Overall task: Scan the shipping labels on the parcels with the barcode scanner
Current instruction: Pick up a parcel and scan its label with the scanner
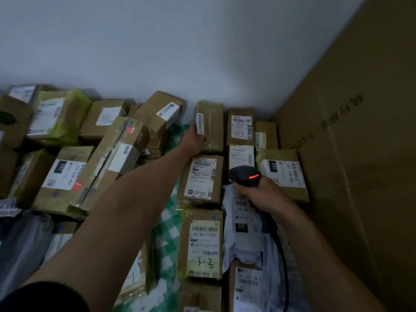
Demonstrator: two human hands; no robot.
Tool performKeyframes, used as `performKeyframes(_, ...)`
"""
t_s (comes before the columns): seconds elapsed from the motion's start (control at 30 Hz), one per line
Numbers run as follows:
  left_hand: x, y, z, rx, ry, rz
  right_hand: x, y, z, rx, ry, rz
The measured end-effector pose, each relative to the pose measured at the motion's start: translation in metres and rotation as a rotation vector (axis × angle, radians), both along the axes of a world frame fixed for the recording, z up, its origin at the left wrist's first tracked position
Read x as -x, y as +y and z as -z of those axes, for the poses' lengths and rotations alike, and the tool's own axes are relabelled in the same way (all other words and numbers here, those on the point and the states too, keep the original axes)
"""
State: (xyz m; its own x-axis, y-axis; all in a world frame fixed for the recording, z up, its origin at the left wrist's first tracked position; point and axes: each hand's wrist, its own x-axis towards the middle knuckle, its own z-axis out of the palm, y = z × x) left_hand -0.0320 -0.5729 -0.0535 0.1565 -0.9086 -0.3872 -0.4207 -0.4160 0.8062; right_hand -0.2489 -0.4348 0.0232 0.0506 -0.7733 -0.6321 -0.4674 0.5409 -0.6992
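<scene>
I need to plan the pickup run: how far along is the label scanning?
Possibly done, though scans leave no visible mark: the rowed parcels on the right, labels up. In hand: the left hand grips a small parcel by the wall; the right hand holds the scanner, red light lit. Left: the jumbled heap on the left.

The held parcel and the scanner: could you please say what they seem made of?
The parcel looks like brown cardboard wrapped in glossy clear tape, with a white paper label. The scanner looks like matte black plastic, with a lit red strip.
</scene>
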Motion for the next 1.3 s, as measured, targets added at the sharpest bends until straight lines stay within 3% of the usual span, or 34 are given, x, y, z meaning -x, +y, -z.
performKeyframes(0.2, -0.006, -0.025, 0.021, -0.065, -0.192, 0.011, 0.0, -0.003, 0.001, -0.002, 0.016, 0.001)
performKeyframes(0.33, -0.002, -0.027, 0.021, -0.137, -0.24, 0.137, 0.001, -0.001, 0.0, -0.004, 0.012, 0.005)
performKeyframes(0.53, 0.008, 0.011, -0.012, 0.066, -0.202, 0.138, 0.001, 0.009, -0.014, 0.028, 0.054, -0.03)
performKeyframes(0.8, 0.014, 0.158, -0.06, 0.331, -0.299, 0.168, 0.006, 0.073, -0.048, 0.06, 0.018, -0.089)
performKeyframes(1.03, 0.038, 0.306, -0.078, 0.424, -0.257, 0.137, 0.017, 0.153, -0.064, 0.182, -0.038, -0.211)
performKeyframes(1.3, 0.068, 0.442, -0.05, 0.296, -0.267, 0.117, 0.036, 0.237, -0.053, 0.187, -0.08, -0.285)
